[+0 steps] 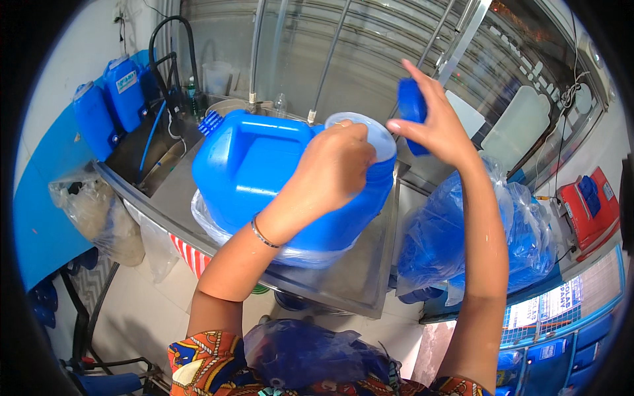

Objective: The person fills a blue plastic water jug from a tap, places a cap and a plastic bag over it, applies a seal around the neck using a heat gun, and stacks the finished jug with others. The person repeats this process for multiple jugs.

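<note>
A big blue water jug (254, 173) with a moulded handle stands on the metal counter, thin clear plastic around its lower part. At its left end is a small ridged blue cap (210, 123). A whitish disc (380, 140) lies at the wide round mouth on its right. My left hand (335, 165) is closed over the edge of that mouth, fingers bent in; what they pinch, if anything, is hidden. Just right of the mouth, my right hand (441, 125) is raised, gripping a wide blue screw cap (412, 117) between thumb and fingers, apart from the jug.
The steel counter (330, 285) has a sink at left with a black hose faucet (173, 66). Two slim blue containers (124, 92) stand behind it. Plastic bags of blue items (439, 228) sit at right, near a red case (591, 214). A cloudy plastic bag (99, 211) hangs at left.
</note>
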Demonstrator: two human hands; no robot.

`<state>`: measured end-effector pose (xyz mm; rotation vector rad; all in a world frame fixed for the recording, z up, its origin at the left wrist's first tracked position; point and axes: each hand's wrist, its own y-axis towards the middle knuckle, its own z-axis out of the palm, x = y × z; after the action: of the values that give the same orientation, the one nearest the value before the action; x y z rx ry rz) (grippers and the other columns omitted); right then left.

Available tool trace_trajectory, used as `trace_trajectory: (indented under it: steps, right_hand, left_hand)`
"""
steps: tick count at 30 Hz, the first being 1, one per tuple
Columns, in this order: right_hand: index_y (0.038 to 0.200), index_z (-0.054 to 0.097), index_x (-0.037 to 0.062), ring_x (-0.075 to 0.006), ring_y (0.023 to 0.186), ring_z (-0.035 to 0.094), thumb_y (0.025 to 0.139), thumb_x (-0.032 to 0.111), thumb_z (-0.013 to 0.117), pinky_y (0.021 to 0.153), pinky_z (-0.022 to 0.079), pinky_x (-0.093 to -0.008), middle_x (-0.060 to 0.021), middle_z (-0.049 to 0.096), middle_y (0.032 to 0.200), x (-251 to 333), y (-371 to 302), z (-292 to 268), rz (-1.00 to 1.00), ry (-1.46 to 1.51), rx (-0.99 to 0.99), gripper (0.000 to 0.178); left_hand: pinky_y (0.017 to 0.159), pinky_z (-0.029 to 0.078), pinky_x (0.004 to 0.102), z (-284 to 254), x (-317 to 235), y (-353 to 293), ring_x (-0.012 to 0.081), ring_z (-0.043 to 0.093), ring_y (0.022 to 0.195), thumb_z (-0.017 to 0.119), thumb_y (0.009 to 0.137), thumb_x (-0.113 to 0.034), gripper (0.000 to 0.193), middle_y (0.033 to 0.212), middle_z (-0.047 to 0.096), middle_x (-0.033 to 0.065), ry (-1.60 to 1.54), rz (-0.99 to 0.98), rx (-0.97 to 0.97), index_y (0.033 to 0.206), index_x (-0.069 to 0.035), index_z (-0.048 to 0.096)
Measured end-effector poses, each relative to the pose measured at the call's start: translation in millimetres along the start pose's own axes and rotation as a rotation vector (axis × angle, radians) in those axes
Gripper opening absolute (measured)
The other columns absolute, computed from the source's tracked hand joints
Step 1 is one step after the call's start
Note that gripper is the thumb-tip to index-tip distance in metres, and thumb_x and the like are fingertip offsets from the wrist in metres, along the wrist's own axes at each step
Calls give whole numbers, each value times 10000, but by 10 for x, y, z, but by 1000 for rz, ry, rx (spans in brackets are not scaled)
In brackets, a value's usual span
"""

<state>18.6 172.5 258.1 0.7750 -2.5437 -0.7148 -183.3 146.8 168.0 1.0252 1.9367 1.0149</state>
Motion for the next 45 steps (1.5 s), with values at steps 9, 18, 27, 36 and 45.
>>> trace_trajectory:
  steps: [9,18,27,36,45]
  right_hand:
    - [1489,267,268,-443,1238,453,589,579,785,977,432,-508,-233,383,1381,9,862,369,152,-291,854,1085]
    - [1473,293,256,-419,1157,497,569,431,845,934,458,-459,-229,441,1260,60,1015,363,5,-400,861,1073]
    - [1450,332,273,-408,1190,464,555,393,876,949,447,-460,-199,448,1270,141,881,467,125,-469,791,1054]
    - [1465,344,190,-376,1228,453,608,365,848,1032,383,-415,-194,435,1358,143,683,218,-54,-106,560,1010]
    - [1481,325,185,-335,1194,484,704,361,788,1018,385,-396,-182,473,1330,185,443,115,66,-37,456,921]
  left_hand:
    - [711,474,419,87,-74,-83,311,568,761,721,696,-107,89,788,592,99,0,-89,40,745,-55,668]
    - [764,479,399,99,-29,-209,281,575,771,767,674,-201,275,820,582,75,91,17,-82,851,-46,624]
    - [750,480,371,132,-18,-195,252,564,745,757,649,-206,251,783,566,63,95,10,-29,797,-48,630]
    - [786,454,388,106,-33,-227,256,535,810,738,711,-189,208,838,548,68,134,73,-62,817,-56,619]
    - [859,421,394,152,6,-268,248,534,882,661,808,-193,198,875,551,37,219,139,-11,971,-87,627]
